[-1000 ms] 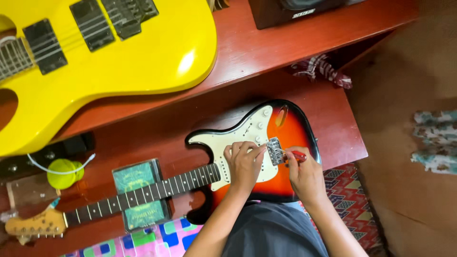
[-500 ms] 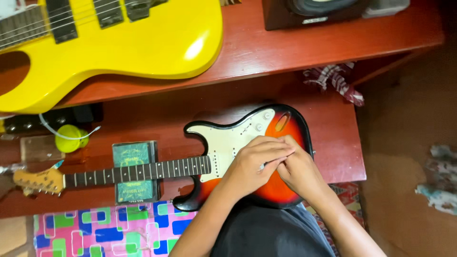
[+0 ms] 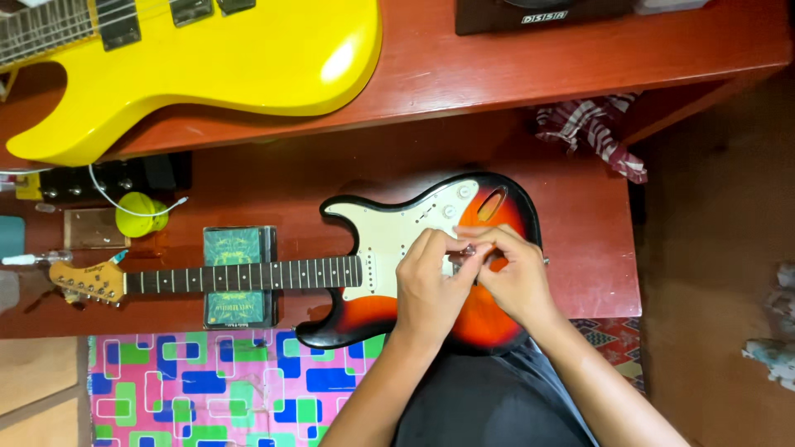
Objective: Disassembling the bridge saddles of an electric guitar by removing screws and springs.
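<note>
Hands together over sunburst guitar (image 3: 489,319), near bridge. Left hand (image 3: 431,290) and right hand (image 3: 517,285) with fingertips touching, pinching small shiny part (image 3: 469,248), too small to identify. Guitar flat on lower red tabletop (image 3: 580,248), body just before person, probably for easy reach; neck supported on green box (image 3: 238,277), probably to keep it level. Box closed, contents hidden. Yellow guitar (image 3: 248,58) on upper shelf, well apart.
</note>
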